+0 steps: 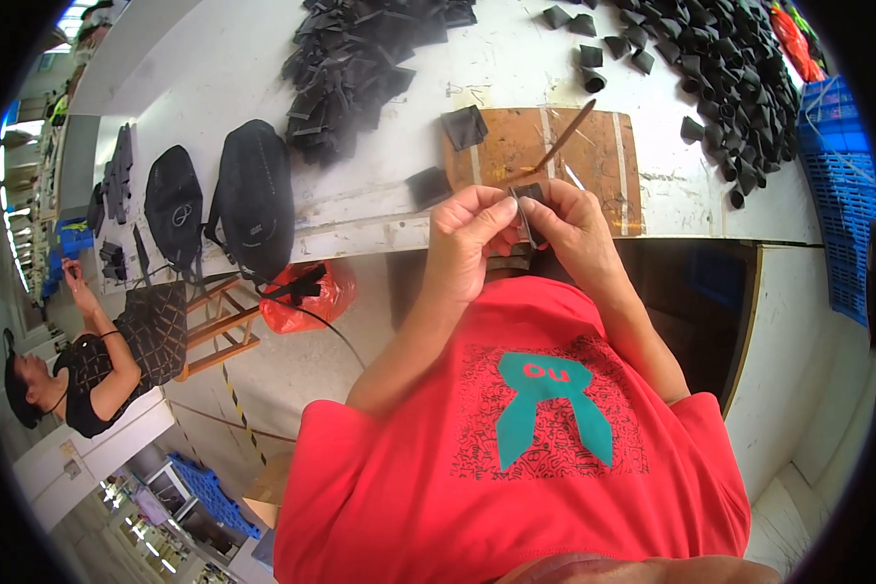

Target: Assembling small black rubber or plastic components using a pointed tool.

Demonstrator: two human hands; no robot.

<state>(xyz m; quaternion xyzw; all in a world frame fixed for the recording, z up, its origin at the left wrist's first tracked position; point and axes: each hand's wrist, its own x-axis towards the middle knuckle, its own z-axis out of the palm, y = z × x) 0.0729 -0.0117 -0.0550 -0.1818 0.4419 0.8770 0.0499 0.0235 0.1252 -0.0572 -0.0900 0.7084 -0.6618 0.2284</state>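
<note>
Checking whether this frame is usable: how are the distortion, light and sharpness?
Head view: strong fisheye, the table edge bows and the corners go black; even daylight, no harsh glare; both hands and the small black piece are fairly sharp, the rim softer.

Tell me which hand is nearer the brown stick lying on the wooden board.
Right. The right hand sits just below the brown stick on the wooden board; the left hand is farther left.
</note>
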